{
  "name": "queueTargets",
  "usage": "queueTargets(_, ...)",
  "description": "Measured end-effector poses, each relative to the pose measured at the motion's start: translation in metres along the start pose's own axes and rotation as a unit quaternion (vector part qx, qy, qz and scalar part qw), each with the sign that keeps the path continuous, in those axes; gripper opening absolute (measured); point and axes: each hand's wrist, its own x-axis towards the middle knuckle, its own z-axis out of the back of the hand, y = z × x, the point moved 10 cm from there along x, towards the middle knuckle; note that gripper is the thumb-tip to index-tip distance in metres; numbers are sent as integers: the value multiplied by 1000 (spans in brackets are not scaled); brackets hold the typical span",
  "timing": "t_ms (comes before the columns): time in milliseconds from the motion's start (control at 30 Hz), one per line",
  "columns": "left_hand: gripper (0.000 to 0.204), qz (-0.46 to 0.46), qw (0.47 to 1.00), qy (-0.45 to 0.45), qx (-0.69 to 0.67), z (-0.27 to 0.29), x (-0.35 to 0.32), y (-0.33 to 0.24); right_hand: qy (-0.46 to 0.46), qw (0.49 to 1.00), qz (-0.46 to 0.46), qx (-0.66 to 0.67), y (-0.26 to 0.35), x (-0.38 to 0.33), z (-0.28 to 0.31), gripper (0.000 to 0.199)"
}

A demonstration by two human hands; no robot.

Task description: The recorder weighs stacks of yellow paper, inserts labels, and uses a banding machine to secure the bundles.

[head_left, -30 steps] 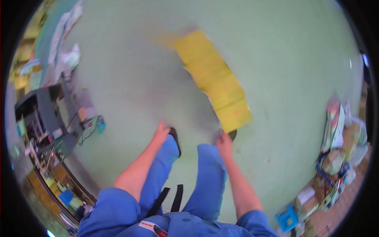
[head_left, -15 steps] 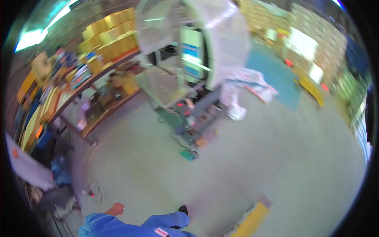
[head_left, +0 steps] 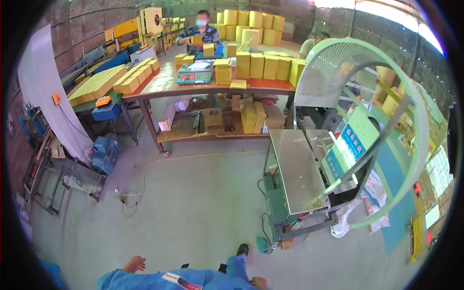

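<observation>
Down by my side, my left hand [head_left: 135, 264] hangs above the floor with loosely bent, slightly spread fingers and nothing in it. My right hand [head_left: 259, 282] shows in part at the lower edge, beside my blue trouser leg [head_left: 236, 267]; its fingers are hard to make out. Neither hand touches anything outside my clothes. Ahead stands a reddish-brown table [head_left: 169, 88] with stacks of yellow blocks [head_left: 263, 66] and a teal digital scale [head_left: 195, 74]. To the right is a machine with a round perforated guard [head_left: 325, 77] and a flat metal plate [head_left: 296, 169].
A masked person [head_left: 207, 35] sits behind the table, holding a yellow block. Cables [head_left: 129, 202] lie on the floor at left, near a blue motor [head_left: 105, 153]. A green foot pedal [head_left: 263, 244] sits by the machine's base. White sacks [head_left: 374, 193] lie to its right.
My view has swung left and lifted, so the table is now ahead and the machine stands at the right. My right hand has come into view; my left still hangs with nothing in it.
</observation>
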Motion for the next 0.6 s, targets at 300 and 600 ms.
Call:
queueTargets(300,43,-61,993,15,-101,-79,50,-300,183,955,229,-51,279,166,125,26)
queueTargets(600,35,-158,977,-118,-75,103,200,-607,84,993,57,-61,579,369,203,33)
